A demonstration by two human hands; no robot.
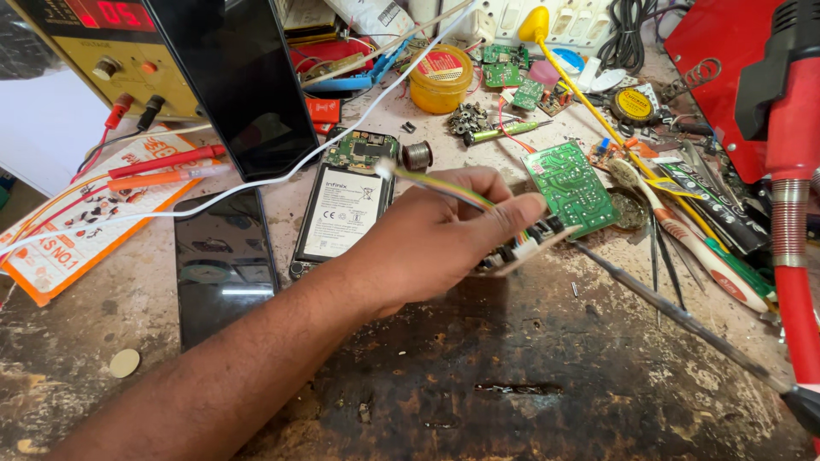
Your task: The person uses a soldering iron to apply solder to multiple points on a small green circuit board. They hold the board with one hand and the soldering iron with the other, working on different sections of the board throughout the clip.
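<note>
My left hand (427, 239) reaches in from the lower left and pinches a small circuit board (525, 248) with a white connector, held above the scorched bench. A multicoloured ribbon cable (444, 186) runs from that board back over my fingers. A long thin metal rod of a soldering tool (675, 312) points at the small board's right end, its tip close to it; its dark handle (803, 405) sits at the lower right edge. My right hand is out of frame. A larger green circuit board (571, 183) lies just behind the fingers.
An opened phone with its battery showing (342, 213) and a black phone screen (222, 265) lie at left. A yellow power supply (111, 51), a leaning black panel (239, 77), a yellow tin (440, 81), a red tool (790, 128) and several hand tools (683, 230) crowd the back and right.
</note>
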